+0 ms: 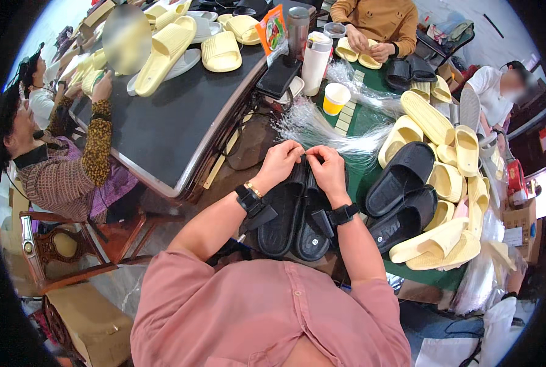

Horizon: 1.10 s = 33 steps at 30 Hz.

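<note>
"Head view first, and it's my only one. How will they handle?"
"The pair of black slippers (281, 214) sits between the forearms, close to the chest, by the green table (426, 280). I'd judge them light, bendy and smooth, hardly fragile. I'd take hold at the sole's side edges."
"And the grip?"
"Left hand (283, 160) and right hand (327, 171) meet over the pair's far end, thumb and fingertips of each pinched together. I can't tell what, if anything, is between them."
"What's hidden?"
"The hands cover the far ends; the black wrist devices (344, 214) overlap the sides. I can't make out what supports the pair. Beyond, the clear strands (346, 144) blur together, so I can't trace one to the fingertips."
</note>
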Tool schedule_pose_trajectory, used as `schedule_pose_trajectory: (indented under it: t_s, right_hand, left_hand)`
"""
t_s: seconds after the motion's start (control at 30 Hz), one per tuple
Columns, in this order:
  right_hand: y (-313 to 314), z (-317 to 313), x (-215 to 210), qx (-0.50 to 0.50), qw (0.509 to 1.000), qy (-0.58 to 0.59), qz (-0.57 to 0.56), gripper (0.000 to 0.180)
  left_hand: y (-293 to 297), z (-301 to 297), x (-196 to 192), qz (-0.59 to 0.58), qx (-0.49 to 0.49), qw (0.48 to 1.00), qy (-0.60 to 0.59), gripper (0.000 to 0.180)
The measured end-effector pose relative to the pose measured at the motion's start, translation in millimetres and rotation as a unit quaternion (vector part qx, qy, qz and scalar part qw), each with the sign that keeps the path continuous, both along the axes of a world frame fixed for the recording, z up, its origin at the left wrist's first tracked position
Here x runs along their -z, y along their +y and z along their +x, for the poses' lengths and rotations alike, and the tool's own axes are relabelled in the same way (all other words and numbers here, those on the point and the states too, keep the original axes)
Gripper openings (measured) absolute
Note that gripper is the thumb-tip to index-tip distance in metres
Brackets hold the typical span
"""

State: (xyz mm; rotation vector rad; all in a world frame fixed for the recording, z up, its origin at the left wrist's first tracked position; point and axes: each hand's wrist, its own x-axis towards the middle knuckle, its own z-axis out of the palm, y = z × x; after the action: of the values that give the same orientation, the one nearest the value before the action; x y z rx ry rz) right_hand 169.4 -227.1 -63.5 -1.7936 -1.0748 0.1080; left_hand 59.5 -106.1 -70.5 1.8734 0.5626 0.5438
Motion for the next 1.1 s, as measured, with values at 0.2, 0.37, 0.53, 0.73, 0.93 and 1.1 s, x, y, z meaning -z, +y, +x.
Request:
schedule_pose_trajectory:
  t_s: [0.2,0.37,0.53,0.73,0.93,1.1]
  right_hand:
    - [7.0,-2.3,1.5,-0.004,1.000,0.000,-0.007,0.009]
    - [-3.9,7.3,13.5,-0.008,0.999,0.032,0.006,0.009]
    - [-5.6,3.5,9.3,-0.013,0.999,0.042,-0.024,0.008]
    - [-5.2,8.5,13.1,-0.009,0.999,0.043,-0.021,0.009]
    - [8.5,-3.3,-3.1,0.001,1.000,0.017,-0.012,0.008]
    - [3.5,0.5,1.1,0.009,0.999,0.036,0.007,0.007]
  left_hand:
    - [2.4,-2.5,6.0,-0.016,-0.004,0.999,-0.030,0.022]
    - [-6.7,5.3,8.6,-0.019,-0.007,0.999,-0.025,0.020]
    - [-12.5,-2.2,2.2,-0.008,-0.025,0.999,-0.043,0.020]
    - [-10.7,1.4,6.9,0.050,-0.007,0.998,-0.046,0.021]
    - [3.1,-3.4,1.8,0.010,-0.027,0.999,-0.031,0.019]
    - [0.7,-1.5,-2.6,-0.009,0.005,0.999,-0.032,0.019]
